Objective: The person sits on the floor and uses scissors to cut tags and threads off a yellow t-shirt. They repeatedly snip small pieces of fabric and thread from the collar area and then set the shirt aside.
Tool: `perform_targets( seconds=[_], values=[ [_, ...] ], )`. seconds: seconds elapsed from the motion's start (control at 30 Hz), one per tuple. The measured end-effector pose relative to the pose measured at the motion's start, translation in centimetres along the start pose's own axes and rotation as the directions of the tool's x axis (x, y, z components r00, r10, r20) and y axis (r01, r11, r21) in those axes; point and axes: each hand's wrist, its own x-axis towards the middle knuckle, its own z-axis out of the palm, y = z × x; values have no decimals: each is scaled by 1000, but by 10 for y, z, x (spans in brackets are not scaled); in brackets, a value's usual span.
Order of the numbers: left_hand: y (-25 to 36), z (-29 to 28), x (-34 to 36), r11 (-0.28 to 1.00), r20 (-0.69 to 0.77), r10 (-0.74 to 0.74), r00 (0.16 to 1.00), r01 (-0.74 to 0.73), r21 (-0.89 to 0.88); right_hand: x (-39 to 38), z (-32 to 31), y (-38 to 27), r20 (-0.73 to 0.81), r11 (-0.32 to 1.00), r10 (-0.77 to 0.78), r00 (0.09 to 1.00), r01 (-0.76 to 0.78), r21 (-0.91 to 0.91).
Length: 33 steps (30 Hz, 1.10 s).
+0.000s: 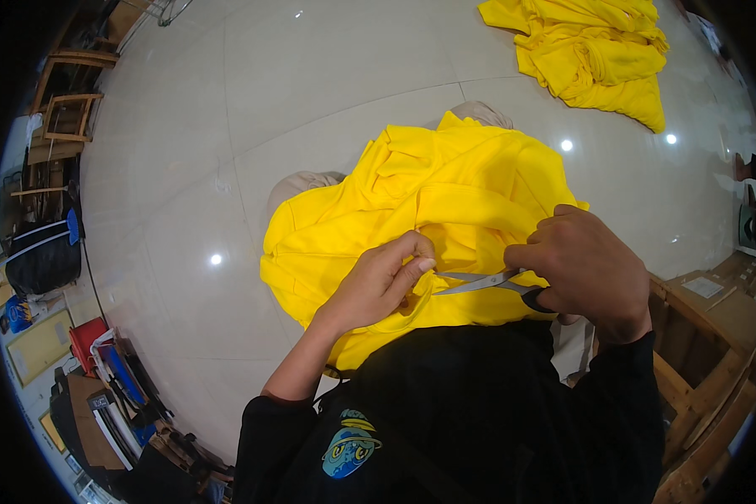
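A bright yellow garment point(445, 193) lies bunched across my lap, over my knees. My left hand point(380, 281) pinches a fold of its fabric near the lower middle. My right hand point(584, 269) grips a pair of scissors point(479, 282) with dark handles. The metal blades point left toward the pinched fold and look slightly parted. The blade tips sit right beside my left fingers, against the yellow cloth. I wear a black long-sleeved top with a round printed patch.
A pile of more yellow garments point(596, 55) lies on the glossy white tiled floor point(185, 193) at the top right. Wooden frames point(706, 370) stand at the right, wooden chairs point(63, 109) at the far left, bags and boxes point(101, 370) at the lower left.
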Motion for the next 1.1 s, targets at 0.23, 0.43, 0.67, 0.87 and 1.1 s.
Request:
perform_targets(
  seconds=[0.23,0.43,0.67,0.87,1.1],
  values=[
    [-9,1,-2,999,-24,44,999,-43,7,4,-7,-3,76,999,33,997,-33,-11],
    [-9,-1,-2,999,1,29,1000,-29,18,8,-2,-4,0,998,-33,999,33,-46],
    [-15,-2,1,992,29,118,993,-119,46,21,-3,-4,53,993,-72,996,77,-87],
    [0,-8,8,999,105,-8,994,13,-45,30,7,-8,-29,974,-173,984,167,-150],
    [5,-12,16,976,163,-145,976,169,-141,27,8,-13,-12,973,-140,990,135,-187]
  ],
)
